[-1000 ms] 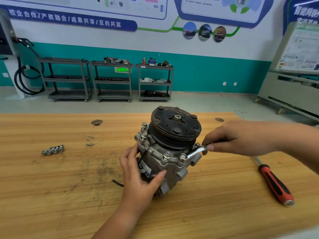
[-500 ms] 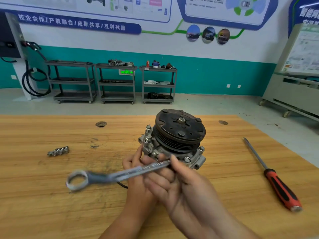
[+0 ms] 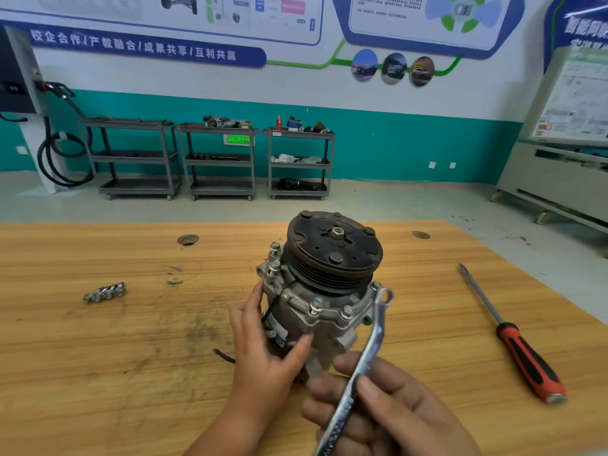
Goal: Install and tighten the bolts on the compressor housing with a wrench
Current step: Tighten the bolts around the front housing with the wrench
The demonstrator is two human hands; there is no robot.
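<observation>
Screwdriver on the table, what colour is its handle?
The screwdriver handle is red and black, clearest in the head view.

A blue banner (image 3: 131, 44) on the wall, upper left of the frame, carries white Chinese characters: 校企合作 / 产教融合 / 成果共享 / 互利共赢. At the upper right edge, a dark blue wall panel (image 3: 582, 26) shows large white characters cut off by the frame. They begin 智能网, and the rest cannot be made out. A small green lit sign (image 3: 238, 139) on the teal wall, behind the middle cart (image 3: 218, 159) left of centre, has glowing marks too small to read. The posters (image 3: 230, 11) along the top and the display board (image 3: 579, 100) at the right hold illegible fine print. A white-and-blue label (image 3: 276, 325) on the compressor (image 3: 329, 291) at centre and stamped marks on the wrench (image 3: 375, 337) at lower centre are blurred.
</observation>
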